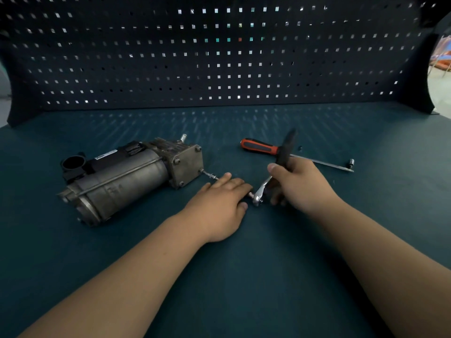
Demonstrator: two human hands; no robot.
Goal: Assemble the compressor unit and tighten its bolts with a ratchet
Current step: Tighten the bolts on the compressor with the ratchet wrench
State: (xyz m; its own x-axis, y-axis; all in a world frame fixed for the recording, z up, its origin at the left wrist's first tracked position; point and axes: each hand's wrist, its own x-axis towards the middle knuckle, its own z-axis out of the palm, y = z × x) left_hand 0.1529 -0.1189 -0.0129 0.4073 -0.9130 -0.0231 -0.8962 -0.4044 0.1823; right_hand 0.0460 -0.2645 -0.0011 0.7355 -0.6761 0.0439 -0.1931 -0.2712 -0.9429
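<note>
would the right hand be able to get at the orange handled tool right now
Probably yes for reach: the orange-handled tool lies just beyond the right hand, with nothing between them. But that hand grips the ratchet, so it must let go first.

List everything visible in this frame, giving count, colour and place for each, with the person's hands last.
compressor unit: one, grey metal with a black section, lying left of centre on the bench.
end-plate bolts: three heads visible, grey, on the compressor's right end.
extension bar: one, silver, running from the end plate to the ratchet.
ratchet: one, silver head and black handle, right of centre.
long-shafted tool: one, orange-and-black handle and silver shaft, lying behind the ratchet.
socket: one, silver, at that shaft's right tip.
bench: one, dark teal.
pegboard: one, dark, behind the bench.
left hand: holds the extension bar.
right hand: grips the ratchet handle.
</note>
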